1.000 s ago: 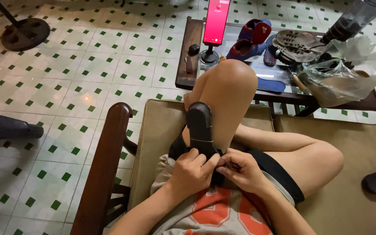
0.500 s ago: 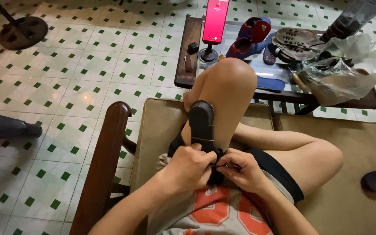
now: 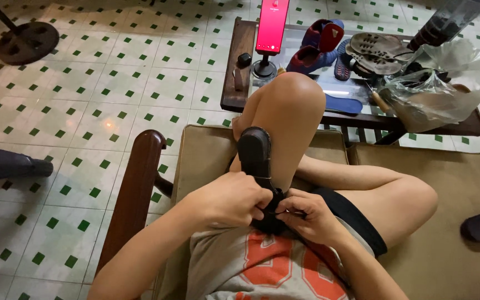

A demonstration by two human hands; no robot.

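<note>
Down at the lap, one black shoe (image 3: pixel 256 166) stands sole-outward against the raised knee (image 3: pixel 290 105). Left hand (image 3: pixel 231 197) is curled around its heel; right hand (image 3: pixel 306 216) pinches something thin there. Beyond the knee, one low table (image 3: pixel 234 66) carries two more shoes (image 3: pixel 318 41).

blocked ahead: raised knee (image 3: pixel 290 111), cluttered low table (image 3: pixel 234 83) | left: wooden armrest (image 3: pixel 134 189) | open: cushion (image 3: pixel 451 222) at right, tiled floor (image 3: pixel 84 111) beyond armrest
</note>
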